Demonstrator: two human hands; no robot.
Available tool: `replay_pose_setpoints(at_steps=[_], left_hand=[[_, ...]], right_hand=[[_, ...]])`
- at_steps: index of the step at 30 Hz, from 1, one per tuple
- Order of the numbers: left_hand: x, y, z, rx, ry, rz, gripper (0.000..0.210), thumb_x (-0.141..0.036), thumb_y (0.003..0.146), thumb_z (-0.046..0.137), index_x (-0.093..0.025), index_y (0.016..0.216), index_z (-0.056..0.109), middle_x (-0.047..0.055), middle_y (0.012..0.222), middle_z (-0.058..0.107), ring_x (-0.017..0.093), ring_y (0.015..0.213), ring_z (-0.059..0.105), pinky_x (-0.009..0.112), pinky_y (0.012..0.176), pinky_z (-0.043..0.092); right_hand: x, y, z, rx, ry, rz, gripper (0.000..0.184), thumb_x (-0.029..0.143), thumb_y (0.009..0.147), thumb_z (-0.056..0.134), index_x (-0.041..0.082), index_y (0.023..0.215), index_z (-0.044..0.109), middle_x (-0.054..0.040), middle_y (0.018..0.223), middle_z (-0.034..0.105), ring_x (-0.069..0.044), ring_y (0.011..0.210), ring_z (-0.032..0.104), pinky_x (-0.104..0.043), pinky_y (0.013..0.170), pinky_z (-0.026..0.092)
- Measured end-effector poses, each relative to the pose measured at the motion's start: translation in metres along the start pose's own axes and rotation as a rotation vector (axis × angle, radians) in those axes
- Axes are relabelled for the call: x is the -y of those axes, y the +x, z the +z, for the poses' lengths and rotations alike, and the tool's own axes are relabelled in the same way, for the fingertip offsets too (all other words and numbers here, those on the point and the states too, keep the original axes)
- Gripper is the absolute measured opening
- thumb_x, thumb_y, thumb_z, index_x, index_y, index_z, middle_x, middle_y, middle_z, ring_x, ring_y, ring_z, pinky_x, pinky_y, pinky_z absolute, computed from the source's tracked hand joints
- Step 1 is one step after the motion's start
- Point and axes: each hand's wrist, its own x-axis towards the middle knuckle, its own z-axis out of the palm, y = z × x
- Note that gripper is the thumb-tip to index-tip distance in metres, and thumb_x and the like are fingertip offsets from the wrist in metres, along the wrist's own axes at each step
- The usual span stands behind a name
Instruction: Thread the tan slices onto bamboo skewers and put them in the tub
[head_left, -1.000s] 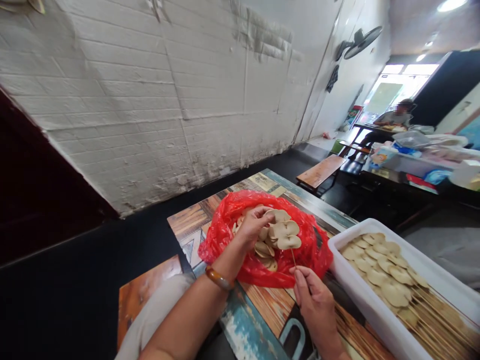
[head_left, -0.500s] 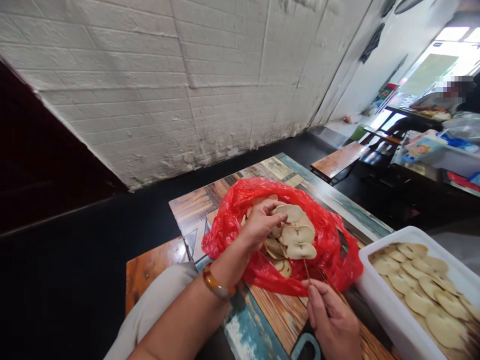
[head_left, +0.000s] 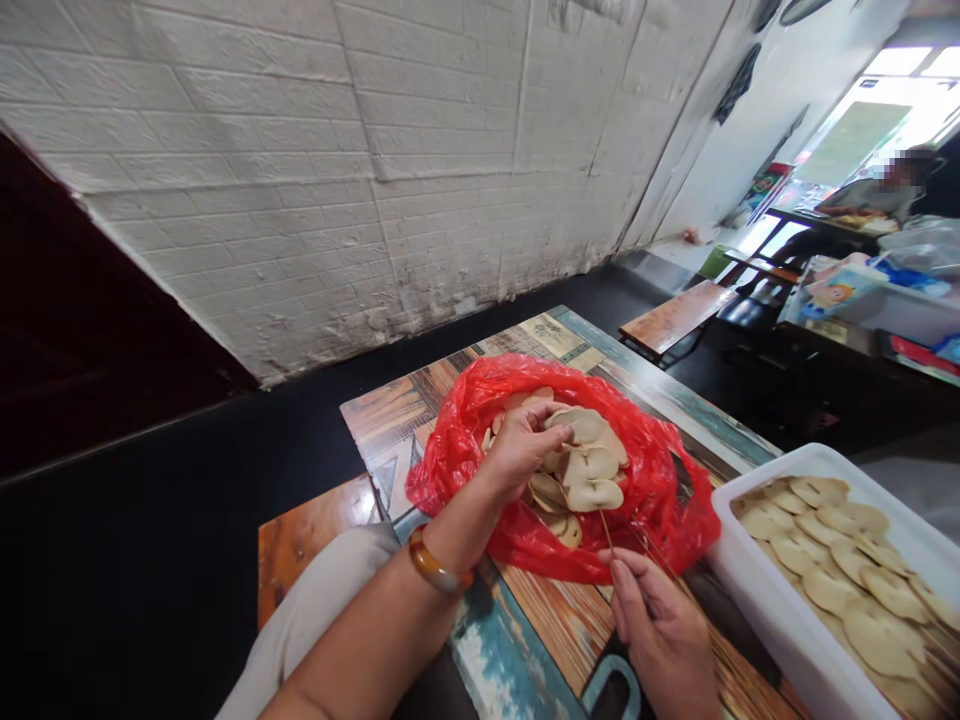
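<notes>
My left hand [head_left: 527, 445] is closed, thumb and fingers pinching a pale beige, flat round slice [head_left: 583, 426] at the top of a row of threaded slices. A thin wooden skewer [head_left: 607, 532] runs up into the lowest slice of that row [head_left: 595, 495]. Its lower end is pinched by my right hand [head_left: 664, 625]; more thin sticks appear to lie along that hand. Both hands work over an open red plastic bag [head_left: 465, 420], in which loose beige slices [head_left: 547, 490] lie under and around my left hand.
Right of the bag stands a white plastic tub [head_left: 757, 590] with several layers of skewered slices [head_left: 844, 550]. A blue-grey loop-shaped handle [head_left: 613, 680] lies at the patterned table's [head_left: 540, 625] near side. Beyond are a wooden bench [head_left: 679, 315] and a seated person [head_left: 874, 200] at another table.
The skewer and its slices have shifted slightly left and up, along with my right hand. My left hand keeps its pinch in nearly the same place.
</notes>
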Motion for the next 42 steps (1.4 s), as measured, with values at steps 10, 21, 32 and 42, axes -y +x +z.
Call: replay_pose_setpoints(at_steps=[10, 21, 32, 42], left_hand=[[-0.005, -0.002, 0.004, 0.001, 0.025, -0.011, 0.023, -0.018, 0.062, 0.066, -0.013, 0.085, 0.066, 0.001, 0.072, 0.060, 0.008, 0.060, 0.050, 0.018, 0.058, 0.037], [-0.007, -0.002, 0.007, -0.036, 0.040, -0.010, 0.021, -0.016, 0.061, 0.066, -0.013, 0.083, 0.066, 0.002, 0.074, 0.062, 0.009, 0.064, 0.053, 0.019, 0.061, 0.038], [-0.005, -0.003, 0.006, -0.019, -0.033, -0.049, 0.025, -0.018, 0.058, 0.070, -0.014, 0.082, 0.067, 0.002, 0.078, 0.064, 0.011, 0.068, 0.055, 0.022, 0.065, 0.040], [-0.003, -0.002, 0.008, -0.043, 0.031, -0.049, 0.025, -0.017, 0.057, 0.069, -0.014, 0.082, 0.067, 0.001, 0.074, 0.063, 0.011, 0.064, 0.054, 0.021, 0.062, 0.040]], right_hand=[[0.005, 0.003, -0.001, -0.003, -0.032, 0.006, 0.036, 0.046, 0.078, 0.050, 0.016, 0.090, 0.064, 0.0042, 0.047, 0.050, -0.012, 0.040, 0.048, -0.021, 0.042, 0.040], [0.014, -0.002, 0.004, -0.083, 0.016, -0.004, 0.034, 0.047, 0.079, 0.049, 0.017, 0.087, 0.063, 0.0065, 0.043, 0.044, -0.011, 0.037, 0.043, -0.021, 0.041, 0.036], [0.012, -0.001, 0.005, -0.099, 0.021, -0.014, 0.035, 0.048, 0.079, 0.049, 0.017, 0.086, 0.063, 0.0052, 0.045, 0.047, -0.011, 0.038, 0.044, -0.021, 0.041, 0.037], [0.009, 0.001, 0.001, -0.048, -0.022, -0.008, 0.037, 0.048, 0.079, 0.048, 0.016, 0.089, 0.063, 0.0057, 0.044, 0.046, -0.011, 0.038, 0.045, -0.022, 0.042, 0.039]])
